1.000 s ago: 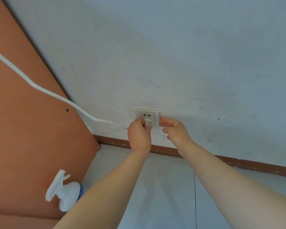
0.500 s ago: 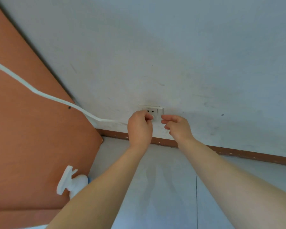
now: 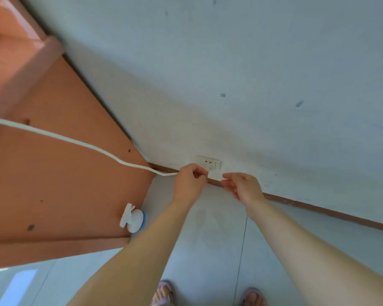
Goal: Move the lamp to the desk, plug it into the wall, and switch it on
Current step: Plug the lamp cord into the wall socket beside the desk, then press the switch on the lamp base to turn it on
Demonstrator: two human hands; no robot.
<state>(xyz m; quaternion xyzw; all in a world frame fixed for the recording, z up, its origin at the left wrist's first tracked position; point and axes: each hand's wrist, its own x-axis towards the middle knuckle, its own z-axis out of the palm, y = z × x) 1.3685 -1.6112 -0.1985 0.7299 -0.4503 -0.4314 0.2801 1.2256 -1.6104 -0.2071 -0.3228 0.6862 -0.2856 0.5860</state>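
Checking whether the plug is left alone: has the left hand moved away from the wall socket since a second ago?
Yes. The left hand has drawn back and down from the wall socket, now closed over the baseboard.

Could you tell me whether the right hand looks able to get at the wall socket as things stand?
Probably yes. The right hand hangs open just below and right of the wall socket, with bare wall between them. The left hand, closed on the white cord, only crowds the socket's lower left.
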